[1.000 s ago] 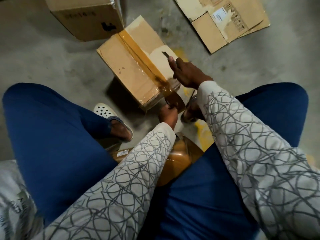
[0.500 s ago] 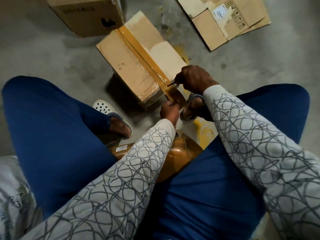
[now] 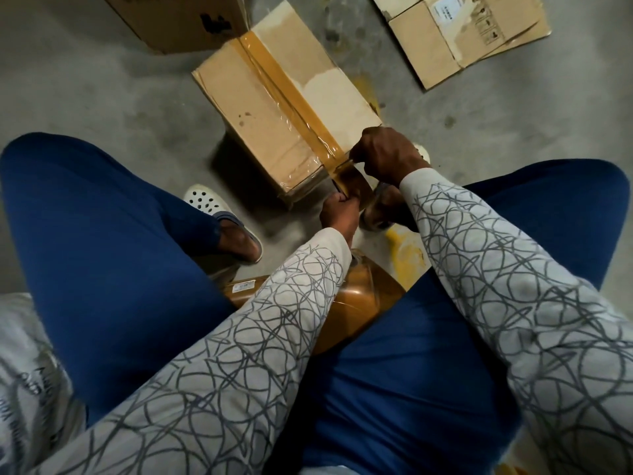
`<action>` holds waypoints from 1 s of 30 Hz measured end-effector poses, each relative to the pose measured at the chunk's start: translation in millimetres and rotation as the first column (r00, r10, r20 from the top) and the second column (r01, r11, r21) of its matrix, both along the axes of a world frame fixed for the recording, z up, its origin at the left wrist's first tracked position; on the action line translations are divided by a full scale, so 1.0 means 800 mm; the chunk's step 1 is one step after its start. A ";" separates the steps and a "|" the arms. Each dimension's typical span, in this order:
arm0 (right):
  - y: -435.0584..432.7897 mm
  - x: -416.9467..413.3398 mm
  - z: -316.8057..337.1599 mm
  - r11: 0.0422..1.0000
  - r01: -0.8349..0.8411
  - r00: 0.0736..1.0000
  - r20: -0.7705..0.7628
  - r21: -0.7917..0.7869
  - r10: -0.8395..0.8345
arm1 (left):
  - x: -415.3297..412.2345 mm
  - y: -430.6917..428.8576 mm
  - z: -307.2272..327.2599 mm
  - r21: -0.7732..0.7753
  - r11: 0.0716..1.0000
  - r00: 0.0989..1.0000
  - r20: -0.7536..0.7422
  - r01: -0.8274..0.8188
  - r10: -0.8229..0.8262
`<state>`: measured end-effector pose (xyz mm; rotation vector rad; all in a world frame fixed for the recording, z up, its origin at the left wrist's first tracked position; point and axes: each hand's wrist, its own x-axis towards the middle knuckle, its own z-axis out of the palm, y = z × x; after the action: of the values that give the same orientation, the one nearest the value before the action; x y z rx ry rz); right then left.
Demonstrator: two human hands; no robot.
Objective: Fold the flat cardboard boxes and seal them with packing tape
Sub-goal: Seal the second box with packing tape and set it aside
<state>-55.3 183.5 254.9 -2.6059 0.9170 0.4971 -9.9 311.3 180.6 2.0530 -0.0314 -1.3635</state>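
Head camera, looking down past my knees: a second cardboard box (image 3: 178, 18) stands at the top left on the concrete floor (image 3: 85, 97), and flat cardboard (image 3: 462, 36) lies well apart at the top right. A printed bag (image 3: 27, 354) sits by my left thigh. My left sandal (image 3: 205, 202) is near the folded box (image 3: 260, 108), which sits just ahead of me and a little left of centre. A brown tape strip (image 3: 284, 87) runs along its top seam. My patterned sleeves and blue trousers fill the lower half, and my left forearm covers part of the tape roll (image 3: 366, 303) between my legs.

My right hand (image 3: 387, 154) hides the box's near corner. Its fingers are curled tight, and a thin blade (image 3: 346, 161) pokes out of the fist against the tape there. My left hand (image 3: 339, 212), just below, pinches the loose tape (image 3: 352, 181) that hangs off the box edge, fingers closed on it and pulling it taut.
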 end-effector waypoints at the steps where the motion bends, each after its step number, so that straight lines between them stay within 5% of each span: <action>1: 0.001 0.001 -0.001 1.000 0.014 1.000 -0.005 -0.008 -0.014 | 0.000 0.000 0.001 0.003 1.000 1.000 -0.006 0.002 -0.002; 9: 0.013 0.002 -0.021 0.998 0.019 0.997 -0.067 -0.064 -0.024 | -0.001 0.000 -0.002 -0.012 1.000 0.999 -0.044 0.010 -0.010; 20: -0.006 -0.008 -0.011 0.943 0.321 0.947 0.013 -0.086 -0.321 | 0.007 0.003 -0.007 -0.016 1.000 0.997 -0.069 0.021 -0.022; 25: -0.001 0.006 -0.005 0.972 0.223 0.969 0.089 0.070 -0.229 | 0.004 0.002 -0.012 -0.028 1.000 0.997 -0.078 -0.003 0.001; 30: 0.009 0.008 -0.018 0.979 0.197 0.980 0.008 0.059 -0.198 | 0.005 0.002 -0.021 -0.029 0.999 0.997 -0.078 -0.017 0.015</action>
<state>-48.9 190.7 240.9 -2.4303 1.1247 0.4445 -5.7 313.0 163.6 1.9703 -0.0011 -1.4239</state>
